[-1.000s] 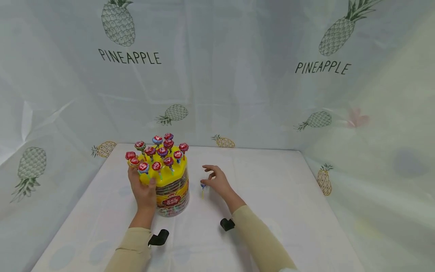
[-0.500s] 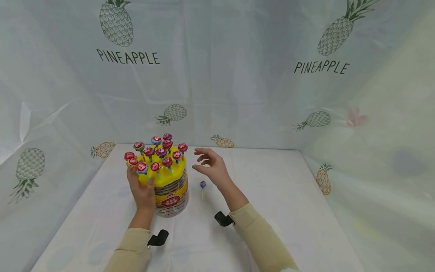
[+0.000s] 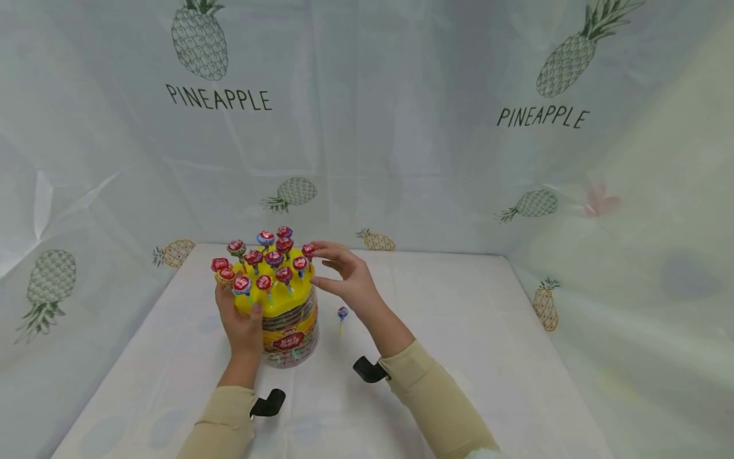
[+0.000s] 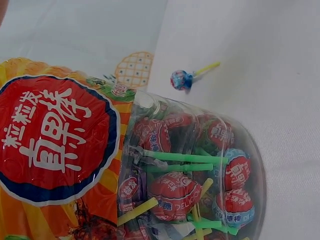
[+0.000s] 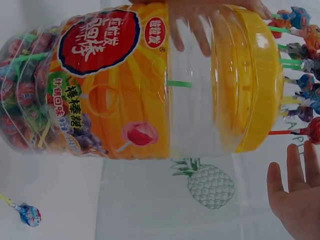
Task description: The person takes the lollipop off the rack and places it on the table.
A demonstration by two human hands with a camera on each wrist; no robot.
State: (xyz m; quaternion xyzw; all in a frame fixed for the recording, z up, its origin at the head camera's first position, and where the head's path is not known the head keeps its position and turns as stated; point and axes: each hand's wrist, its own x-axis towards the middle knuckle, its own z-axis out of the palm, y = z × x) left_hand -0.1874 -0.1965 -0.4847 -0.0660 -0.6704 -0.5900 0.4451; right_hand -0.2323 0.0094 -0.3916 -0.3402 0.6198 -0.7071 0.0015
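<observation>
A clear plastic jar point(image 3: 289, 341) with a yellow lid point(image 3: 281, 305) stands upright on the table, lollipops visible inside it. Several lollipops point(image 3: 284, 274) stick up out of the lid. My left hand point(image 3: 243, 328) grips the jar's upper left side, thumb toward the front; through the clear wall its fingers point(image 5: 200, 32) show in the right wrist view. Beside the lid's right edge is my right hand point(image 3: 351, 280), fingers extended and thumb apart. Its fingertips are right at a red lollipop point(image 5: 314, 129) on a red stick.
A single blue-wrapped lollipop point(image 3: 342, 312) with a yellow stick lies on the white table point(image 3: 459, 357), right of the jar. Behind the table hangs a pale curtain point(image 3: 401, 146) printed with pineapples.
My right hand has let go of the loose lollipop, leaving it on the table, and moved up and left to the lid's edge. The left hand keeps its grip on the jar.
</observation>
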